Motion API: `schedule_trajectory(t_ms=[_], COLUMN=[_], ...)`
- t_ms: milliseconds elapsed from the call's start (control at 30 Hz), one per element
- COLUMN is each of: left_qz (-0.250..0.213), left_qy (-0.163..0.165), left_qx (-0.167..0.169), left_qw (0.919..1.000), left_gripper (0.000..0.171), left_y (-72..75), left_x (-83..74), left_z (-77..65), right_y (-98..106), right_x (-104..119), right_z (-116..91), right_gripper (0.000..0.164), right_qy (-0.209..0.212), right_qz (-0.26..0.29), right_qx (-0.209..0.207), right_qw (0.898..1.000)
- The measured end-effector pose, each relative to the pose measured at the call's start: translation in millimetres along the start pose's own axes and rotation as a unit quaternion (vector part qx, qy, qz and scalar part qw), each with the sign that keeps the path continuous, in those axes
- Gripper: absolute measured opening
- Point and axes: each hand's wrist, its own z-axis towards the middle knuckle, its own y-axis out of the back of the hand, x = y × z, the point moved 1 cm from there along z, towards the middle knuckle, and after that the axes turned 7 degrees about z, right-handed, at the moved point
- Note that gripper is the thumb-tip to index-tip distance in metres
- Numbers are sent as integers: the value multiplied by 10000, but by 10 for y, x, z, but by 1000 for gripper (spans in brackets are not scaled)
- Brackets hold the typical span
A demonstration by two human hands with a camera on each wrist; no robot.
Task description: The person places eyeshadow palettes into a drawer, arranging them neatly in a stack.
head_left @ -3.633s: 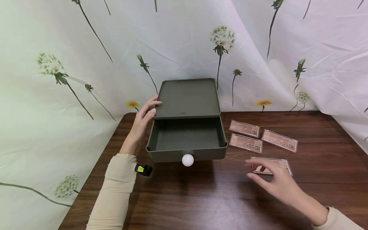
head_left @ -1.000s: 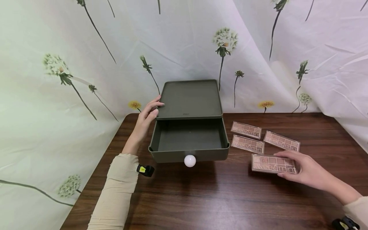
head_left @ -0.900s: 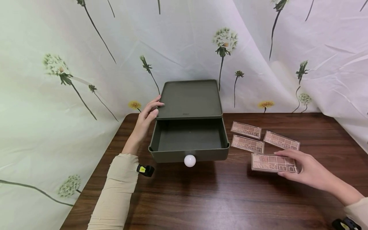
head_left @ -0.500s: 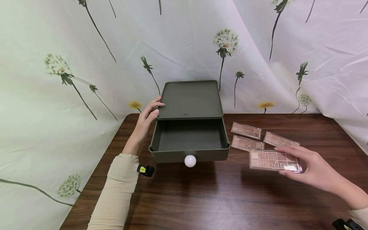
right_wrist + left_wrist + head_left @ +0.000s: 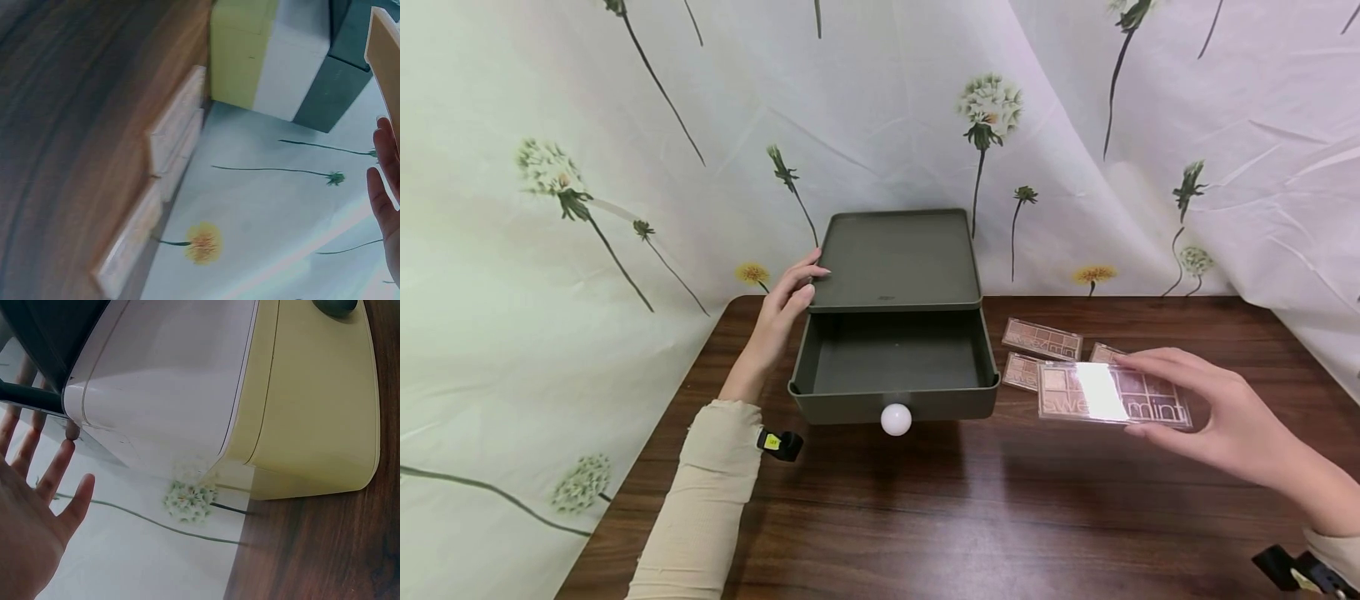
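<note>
In the head view, my right hand [image 5: 1240, 417] pinches a clear-lidded eyeshadow palette [image 5: 1063, 398] by its right end, fingers along the far edge and thumb at the near edge. The palette is raised above the table, light glaring off its lid. My left hand [image 5: 775, 308] rests against the left edge of a dark green drawer unit [image 5: 895, 258], fingers extended. Below that top, a bare-looking drawer [image 5: 835, 408] with a white round knob [image 5: 896, 419] stands pulled out. The left wrist view shows white and yellow tiers [image 5: 319, 400] underneath.
Three more palettes lie on the brown wooden table [image 5: 850, 517] right of the unit: one at the back [image 5: 1042, 339], two partly hidden by the held palette. A flower-print cloth [image 5: 880, 108] hangs behind the table.
My right hand has taken hold of the nearest palette, lifted it off the table and brought it up and slightly left. The left hand stays at the unit's edge.
</note>
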Motion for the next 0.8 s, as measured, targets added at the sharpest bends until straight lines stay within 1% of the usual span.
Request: schedule_trajectory(t_ms=[100, 267, 567, 667, 800], left_qz=[14, 26, 8, -7, -31], left_qy=[0, 29, -12, -9, -6], left_qx=[-1, -4, -1, 6, -37], left_qw=[10000, 10000, 10000, 10000, 10000], left_gripper=[39, 39, 39, 39, 39], left_y=[1, 3, -7, -9, -6], left_x=[1, 2, 15, 15, 12], left_z=[0, -4, -4, -4, -6], right_y=[8, -11, -117, -168, -265], right_x=[23, 71, 139, 151, 147], right_z=[90, 257, 560, 665, 808], right_gripper=[69, 64, 64, 65, 60], right_qy=[124, 304, 530, 616, 639], right_qz=[130, 305, 667, 743, 845], right_qx=[-32, -103, -296, -292, -171], right_qw=[9998, 9990, 9959, 9949, 9942])
